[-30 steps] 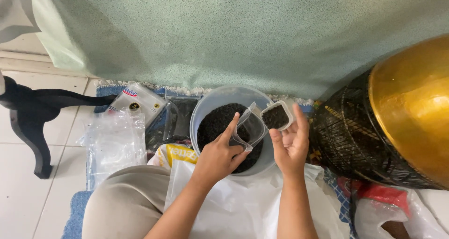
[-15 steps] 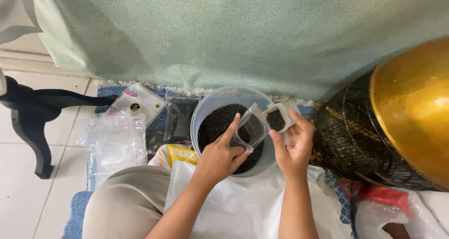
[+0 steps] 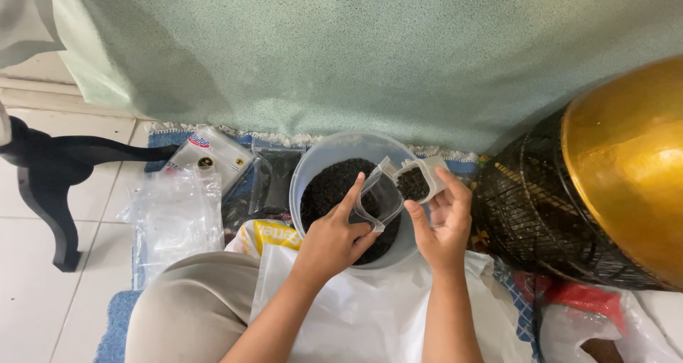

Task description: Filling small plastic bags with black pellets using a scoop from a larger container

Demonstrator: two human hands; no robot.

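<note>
Item: small clear pouch (image 3: pixel 375 201) being filled over a pale tub (image 3: pixel 313 165) of dark granules.
Left hand (image 3: pixel 333 236) pinched the pouch mouth open; right hand (image 3: pixel 442 224), fingers clamped, tilted the small white scoop (image 3: pixel 420 180) close above it, best poured slowly over the tub.

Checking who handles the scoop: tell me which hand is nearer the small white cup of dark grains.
Right. The right hand holds the small white cup at its fingers, over the bowl. The left hand is beside it, gripping the clear bag next to the cup.
</note>
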